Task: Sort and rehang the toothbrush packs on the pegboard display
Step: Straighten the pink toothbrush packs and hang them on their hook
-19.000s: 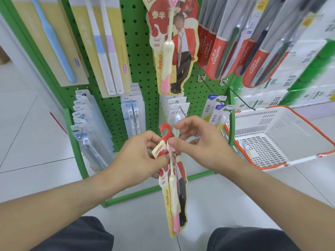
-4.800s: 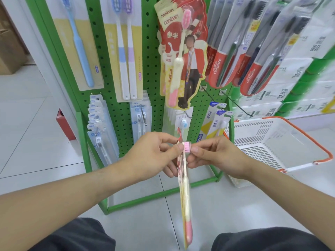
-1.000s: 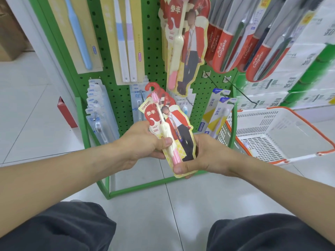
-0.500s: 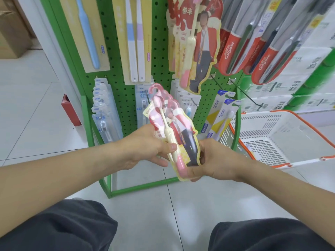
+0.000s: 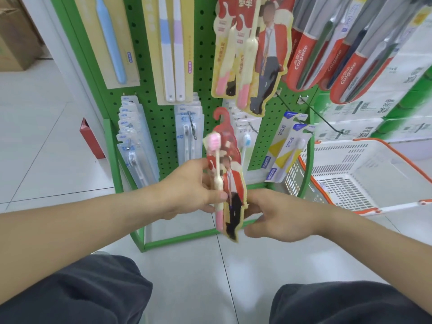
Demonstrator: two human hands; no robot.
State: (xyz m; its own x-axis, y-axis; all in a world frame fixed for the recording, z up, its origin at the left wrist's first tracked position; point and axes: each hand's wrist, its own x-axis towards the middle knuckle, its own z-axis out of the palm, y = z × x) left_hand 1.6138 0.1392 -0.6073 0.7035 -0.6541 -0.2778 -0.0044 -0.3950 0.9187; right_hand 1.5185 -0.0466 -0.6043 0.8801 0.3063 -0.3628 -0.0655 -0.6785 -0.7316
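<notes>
A: What stood before the person?
B: A green pegboard [image 5: 163, 127]. The left hand [image 5: 187, 190] gripped the red toothbrush pack [image 5: 230, 183], now turned upright.
A: And the right?
B: The right hand [image 5: 278, 216] had slipped behind it, fingers loosely curled; probably ready for rehanging.

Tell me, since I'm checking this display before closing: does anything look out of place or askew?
One red toothbrush pack is off the pegboard, gripped in the left hand with the right hand at its lower edge. Its matching packs hang above, fanned unevenly rather than squared up. Nothing looks damaged.
</notes>
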